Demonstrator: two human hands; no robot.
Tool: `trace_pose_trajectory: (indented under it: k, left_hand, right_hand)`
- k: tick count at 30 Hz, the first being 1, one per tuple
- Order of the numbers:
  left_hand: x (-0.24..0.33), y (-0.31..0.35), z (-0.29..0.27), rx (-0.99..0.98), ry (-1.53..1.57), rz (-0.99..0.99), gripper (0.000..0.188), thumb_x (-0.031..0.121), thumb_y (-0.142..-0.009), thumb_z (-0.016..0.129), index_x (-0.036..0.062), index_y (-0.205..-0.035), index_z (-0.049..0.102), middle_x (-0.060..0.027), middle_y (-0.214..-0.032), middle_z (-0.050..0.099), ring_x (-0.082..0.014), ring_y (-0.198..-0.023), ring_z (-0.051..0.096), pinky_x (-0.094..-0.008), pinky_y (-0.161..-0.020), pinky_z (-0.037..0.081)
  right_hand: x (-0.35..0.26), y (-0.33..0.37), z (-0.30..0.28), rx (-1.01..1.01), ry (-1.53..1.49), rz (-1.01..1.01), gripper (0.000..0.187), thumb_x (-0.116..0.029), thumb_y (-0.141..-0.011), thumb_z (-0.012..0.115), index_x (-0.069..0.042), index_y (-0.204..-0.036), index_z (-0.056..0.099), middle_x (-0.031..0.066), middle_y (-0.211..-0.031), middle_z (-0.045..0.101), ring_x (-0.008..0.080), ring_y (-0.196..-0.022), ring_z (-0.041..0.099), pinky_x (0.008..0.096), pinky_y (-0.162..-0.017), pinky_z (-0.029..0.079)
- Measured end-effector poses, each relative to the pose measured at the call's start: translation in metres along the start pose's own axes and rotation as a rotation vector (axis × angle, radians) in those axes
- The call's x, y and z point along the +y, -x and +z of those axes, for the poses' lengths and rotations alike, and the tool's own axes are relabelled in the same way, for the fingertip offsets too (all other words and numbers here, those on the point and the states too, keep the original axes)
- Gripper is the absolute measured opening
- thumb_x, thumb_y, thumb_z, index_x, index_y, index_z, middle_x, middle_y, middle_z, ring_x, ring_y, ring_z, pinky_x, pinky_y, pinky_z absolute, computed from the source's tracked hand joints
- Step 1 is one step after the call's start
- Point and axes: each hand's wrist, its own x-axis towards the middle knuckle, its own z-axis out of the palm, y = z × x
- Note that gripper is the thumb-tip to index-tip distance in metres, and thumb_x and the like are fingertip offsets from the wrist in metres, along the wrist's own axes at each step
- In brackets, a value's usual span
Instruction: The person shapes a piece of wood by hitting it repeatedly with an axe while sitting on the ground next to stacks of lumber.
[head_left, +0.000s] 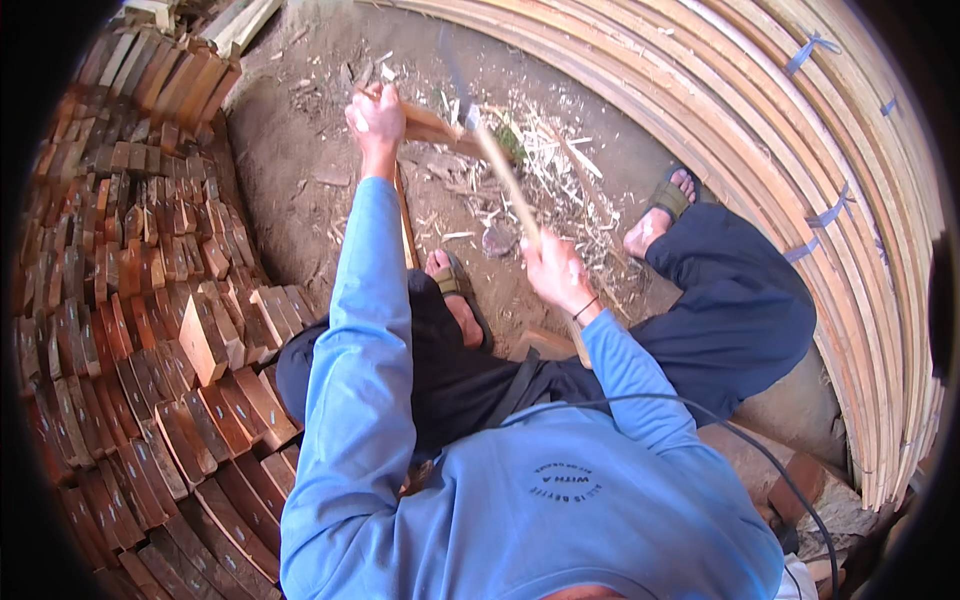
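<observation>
With my left arm stretched far forward, my left hand (377, 118) is closed round the near end of a short wooden piece (436, 130), held low over the ground. My right hand (556, 270) grips the long pale handle of an axe-like chopping tool (512, 193). Its metal head meets the far end of the wooden piece, and the thin blade is blurred, so its exact shape cannot be told. Pale wood chips (565, 160) lie scattered around and beyond the piece.
Stacked wooden blocks (150, 300) rise close along my left side. Long bent wooden strips (800, 150), tied with blue bands, curve along the right. My sandalled feet (462, 305) are spread on the dirt floor (290, 160). A black cable (740, 432) crosses my right side.
</observation>
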Motion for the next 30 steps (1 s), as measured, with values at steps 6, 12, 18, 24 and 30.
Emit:
trace_pose_trajectory:
  k: [6,12,18,24,30]
  left_hand:
    - [0.007,0.002,0.006,-0.007,0.014,-0.054,0.039,0.028,-0.081,0.056,-0.0059,-0.094,0.069,-0.0271,-0.083,0.069,-0.0403,-0.086,0.069,-0.0423,-0.081,0.051]
    - [0.008,0.003,-0.004,-0.105,-0.029,-0.092,0.038,0.026,-0.081,0.057,-0.0059,-0.096,0.07,-0.0267,-0.086,0.07,-0.0387,-0.088,0.069,-0.0421,-0.083,0.051]
    - [0.014,0.008,-0.003,-0.052,0.003,-0.074,0.043,0.028,-0.081,0.055,-0.0058,-0.104,0.07,-0.0297,-0.092,0.069,-0.0406,-0.092,0.068,-0.0404,-0.086,0.051]
    - [0.007,-0.001,0.005,-0.085,-0.049,-0.051,0.034,0.027,-0.08,0.057,-0.0003,-0.093,0.073,-0.028,-0.087,0.068,-0.0447,-0.086,0.067,-0.0476,-0.082,0.051]
    - [0.012,-0.004,0.006,-0.068,-0.003,-0.062,0.035,0.028,-0.081,0.056,-0.0007,-0.091,0.073,-0.0275,-0.083,0.068,-0.0444,-0.084,0.067,-0.0463,-0.081,0.051]
  right_hand:
    - [0.025,-0.002,0.018,-0.074,0.067,0.027,0.024,-0.021,-0.096,0.055,0.003,-0.094,0.052,0.0261,-0.07,0.06,0.0451,-0.068,0.062,0.0516,-0.061,0.048]
    - [-0.009,0.002,0.002,0.222,-0.137,-0.056,0.024,-0.022,-0.095,0.056,0.001,-0.101,0.056,0.0224,-0.071,0.062,0.0384,-0.063,0.064,0.0477,-0.055,0.048]
    - [0.01,0.007,0.01,-0.11,0.032,0.013,0.029,-0.022,-0.095,0.054,0.007,-0.096,0.056,0.0316,-0.08,0.063,0.0488,-0.08,0.063,0.0543,-0.072,0.05]
    - [-0.007,0.012,0.005,0.015,0.014,0.059,0.029,-0.026,-0.099,0.051,0.002,-0.093,0.054,0.0269,-0.068,0.059,0.0476,-0.07,0.062,0.0536,-0.064,0.047]
    - [-0.008,0.003,0.008,0.145,-0.08,0.047,0.03,-0.028,-0.1,0.049,0.001,-0.094,0.051,0.0252,-0.064,0.058,0.0447,-0.063,0.062,0.0534,-0.059,0.046]
